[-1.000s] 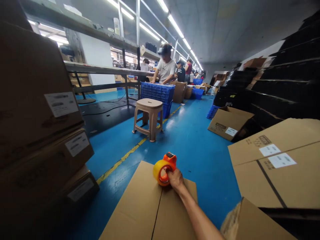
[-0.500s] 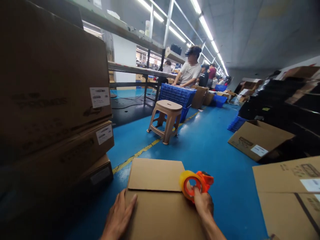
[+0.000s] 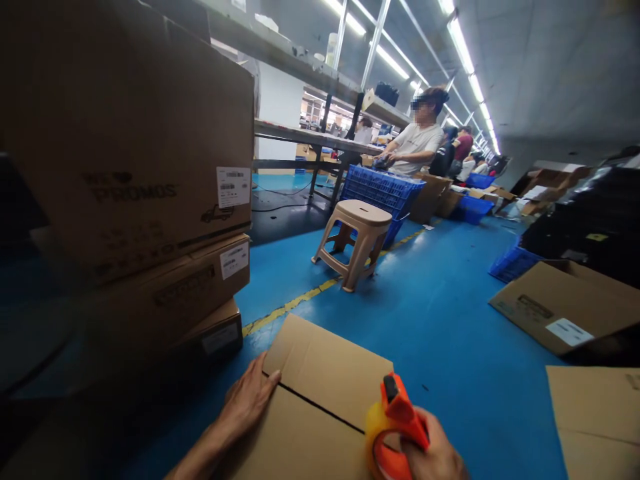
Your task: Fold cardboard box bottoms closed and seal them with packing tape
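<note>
A cardboard box [image 3: 330,380] with its top flaps folded down lies at the bottom centre, a dark seam running between the flaps. My left hand [image 3: 250,397] rests on the box's left edge, fingers along its side and thumb on top near the seam, holding the carton. My right hand [image 3: 433,450] is wrapped round an orange tape dispenser [image 3: 403,413] with a yellowish tape roll, over the box's right side near the seam. Part of the right hand's grip is hidden behind the dispenser.
Stacked cartons [image 3: 175,180] rise at left. A beige stool [image 3: 357,233] stands ahead, before blue crates [image 3: 383,190] and a person in a white shirt [image 3: 417,143]. Open cartons [image 3: 565,307] lie at right, beside a dark pile [image 3: 590,220].
The box has turned clockwise, its seam now slanting. The dispenser has tilted and swung down toward me with my right hand. The surroundings have shifted right in view.
</note>
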`<act>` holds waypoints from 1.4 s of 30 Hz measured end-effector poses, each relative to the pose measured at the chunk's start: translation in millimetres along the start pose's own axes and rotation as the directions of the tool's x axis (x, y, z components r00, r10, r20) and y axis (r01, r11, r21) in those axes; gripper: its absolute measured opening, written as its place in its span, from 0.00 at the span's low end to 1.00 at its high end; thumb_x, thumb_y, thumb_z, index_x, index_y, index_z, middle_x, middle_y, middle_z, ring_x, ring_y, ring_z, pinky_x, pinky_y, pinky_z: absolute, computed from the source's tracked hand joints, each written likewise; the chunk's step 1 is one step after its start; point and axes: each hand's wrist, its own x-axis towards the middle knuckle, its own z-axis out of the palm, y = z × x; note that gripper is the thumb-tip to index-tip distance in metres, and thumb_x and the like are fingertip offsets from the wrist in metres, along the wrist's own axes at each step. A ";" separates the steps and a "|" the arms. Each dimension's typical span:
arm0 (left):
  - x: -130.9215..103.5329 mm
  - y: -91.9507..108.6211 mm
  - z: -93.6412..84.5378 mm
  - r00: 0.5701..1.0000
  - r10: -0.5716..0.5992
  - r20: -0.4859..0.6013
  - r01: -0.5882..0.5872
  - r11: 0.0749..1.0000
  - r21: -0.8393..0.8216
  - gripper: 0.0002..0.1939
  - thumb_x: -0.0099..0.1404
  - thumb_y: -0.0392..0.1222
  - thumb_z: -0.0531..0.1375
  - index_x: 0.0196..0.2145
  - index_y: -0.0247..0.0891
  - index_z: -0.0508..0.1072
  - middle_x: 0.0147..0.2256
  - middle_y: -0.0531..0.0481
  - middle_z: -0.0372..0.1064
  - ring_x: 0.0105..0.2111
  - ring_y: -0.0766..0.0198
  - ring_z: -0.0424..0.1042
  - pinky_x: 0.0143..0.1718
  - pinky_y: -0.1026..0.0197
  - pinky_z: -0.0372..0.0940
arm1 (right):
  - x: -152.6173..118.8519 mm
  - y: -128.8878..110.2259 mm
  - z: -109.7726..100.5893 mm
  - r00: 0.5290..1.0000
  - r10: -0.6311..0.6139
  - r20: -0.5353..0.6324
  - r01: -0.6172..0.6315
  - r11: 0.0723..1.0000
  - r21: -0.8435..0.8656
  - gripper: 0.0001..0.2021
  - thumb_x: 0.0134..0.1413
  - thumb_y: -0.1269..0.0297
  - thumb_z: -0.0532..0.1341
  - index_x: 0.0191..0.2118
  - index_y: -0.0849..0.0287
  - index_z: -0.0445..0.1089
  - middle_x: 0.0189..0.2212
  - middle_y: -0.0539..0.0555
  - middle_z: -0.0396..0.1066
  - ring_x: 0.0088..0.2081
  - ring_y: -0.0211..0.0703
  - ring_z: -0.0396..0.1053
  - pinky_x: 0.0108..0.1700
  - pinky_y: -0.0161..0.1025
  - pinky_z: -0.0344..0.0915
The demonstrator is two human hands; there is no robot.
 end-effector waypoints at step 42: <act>104.8 93.4 19.9 0.697 0.661 0.277 -0.713 0.602 0.359 0.30 0.72 0.67 0.49 0.37 0.40 0.77 0.37 0.41 0.80 0.39 0.51 0.78 0.43 0.50 0.62 | -4.0 -44.6 52.1 0.791 -0.542 0.284 0.549 0.834 0.063 0.30 0.44 0.57 0.69 0.56 0.57 0.71 0.49 0.61 0.80 0.49 0.59 0.79 0.50 0.48 0.79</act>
